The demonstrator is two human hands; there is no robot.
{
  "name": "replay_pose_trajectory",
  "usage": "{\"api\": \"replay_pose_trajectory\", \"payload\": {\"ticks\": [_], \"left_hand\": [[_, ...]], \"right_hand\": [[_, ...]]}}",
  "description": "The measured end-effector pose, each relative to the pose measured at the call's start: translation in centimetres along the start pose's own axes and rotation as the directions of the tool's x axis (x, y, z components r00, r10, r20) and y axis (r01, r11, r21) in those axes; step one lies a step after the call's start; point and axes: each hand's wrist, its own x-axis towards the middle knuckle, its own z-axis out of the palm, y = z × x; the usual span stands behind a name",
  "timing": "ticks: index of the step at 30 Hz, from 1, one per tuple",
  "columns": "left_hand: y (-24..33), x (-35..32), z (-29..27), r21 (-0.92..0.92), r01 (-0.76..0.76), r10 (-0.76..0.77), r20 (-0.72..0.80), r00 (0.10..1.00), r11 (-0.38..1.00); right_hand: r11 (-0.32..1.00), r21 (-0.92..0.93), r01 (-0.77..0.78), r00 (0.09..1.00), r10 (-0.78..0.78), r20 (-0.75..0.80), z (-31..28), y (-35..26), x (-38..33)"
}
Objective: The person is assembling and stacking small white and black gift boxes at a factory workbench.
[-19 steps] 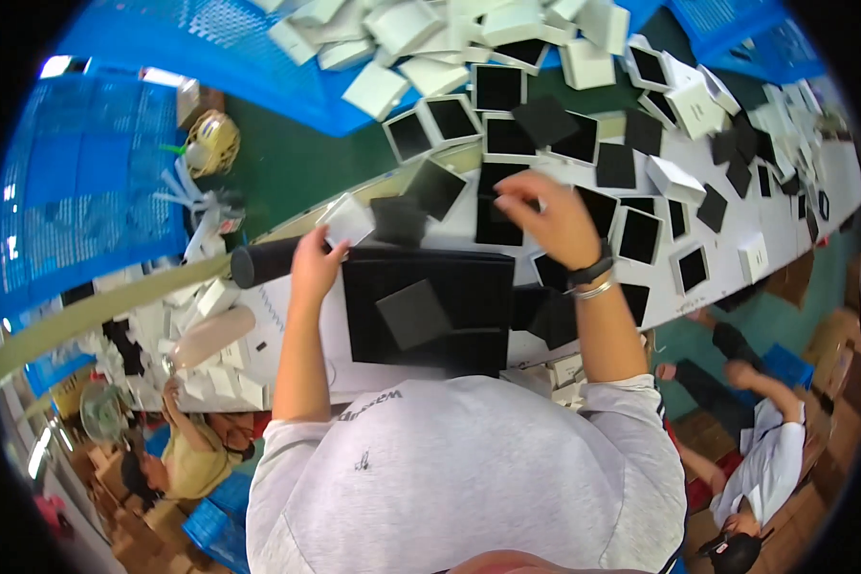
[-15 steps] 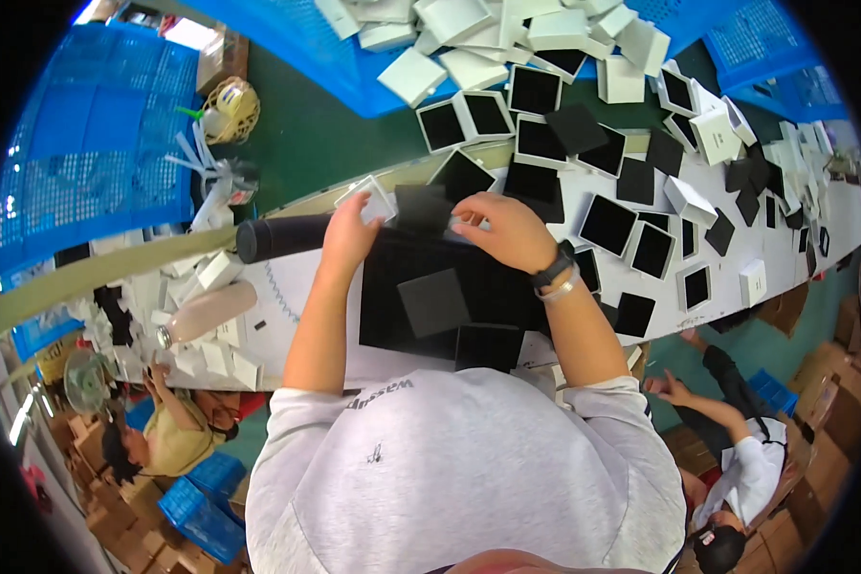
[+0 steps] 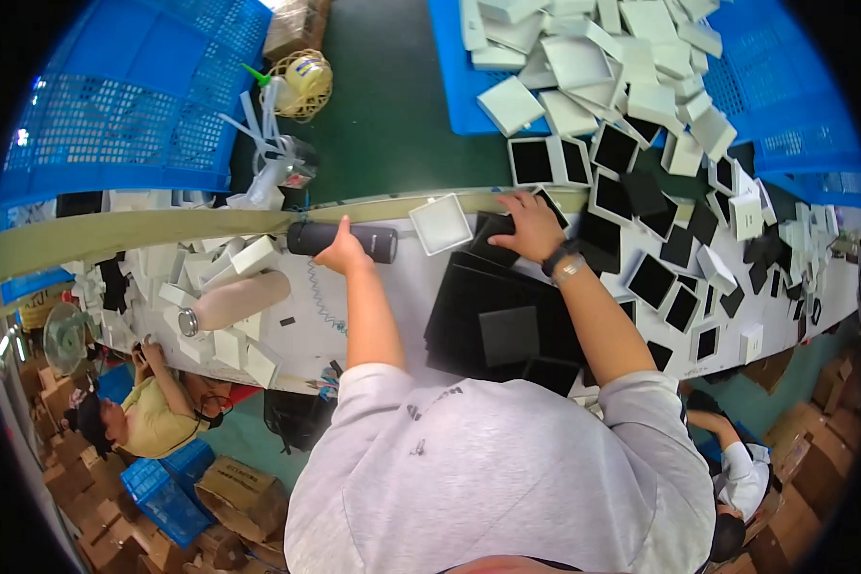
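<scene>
My left hand (image 3: 342, 253) is wrapped around a dark cylindrical bottle (image 3: 381, 244) lying on its side along the table's far edge. Its thumb points away from me; the other fingers are partly hidden. My right hand (image 3: 532, 230) has its thumb and fingers around a small black square pad (image 3: 489, 239), which it partly covers. Between my hands lies a shallow white box part (image 3: 441, 226), touched by neither. Nearer me, large black sheets (image 3: 450, 320) are stacked, with a smaller dark grey square (image 3: 509, 337) on top.
White boxes with black insides (image 3: 649, 278) and loose black squares spread over the right side. A blue crate (image 3: 459, 96) beyond holds piled white boxes. At left lie a pinkish bottle (image 3: 244, 299) and more white boxes. A person (image 3: 158, 416) is at lower left, another (image 3: 744, 478) at lower right.
My left hand has let go of the white box part, now lying flat, and moved left onto the dark bottle. My right hand stays by the black pad. The view has shifted left.
</scene>
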Motion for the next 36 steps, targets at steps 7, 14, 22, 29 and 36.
{"api": "replay_pose_trajectory", "payload": {"ticks": [7, 14, 22, 29, 36], "left_hand": [[-1.1, -1.0, -1.4, -0.441, 0.05, 0.058, 0.228, 0.972, 0.896], [0.0, -1.9, -6.0, -0.407, -0.429, 0.563, 0.305, 0.768, 0.807], [-0.1, 3.4, -4.6, -0.436, -0.493, 0.614, 0.197, 0.764, 0.753], [-1.1, 2.6, -6.0, -0.437, -0.561, 0.704, 0.318, 0.635, 0.703], [-1.9, 1.9, -8.5, -0.42, -0.507, 0.658, 0.448, 0.605, 0.752]], "right_hand": [[0.999, 0.031, -0.01, 0.999, 0.009, 0.05, -0.1, 0.0, -0.7], [0.995, -0.077, 0.057, 0.99, -0.047, 0.132, 0.8, -1.8, -0.2], [0.949, 0.308, -0.074, 0.943, 0.166, -0.287, -5.3, -4.1, -4.2], [0.808, 0.538, -0.241, 0.655, 0.544, -0.524, -8.6, -5.1, -17.5], [0.641, 0.747, -0.177, 0.3, 0.758, -0.58, -5.8, -5.8, -30.1]]}}
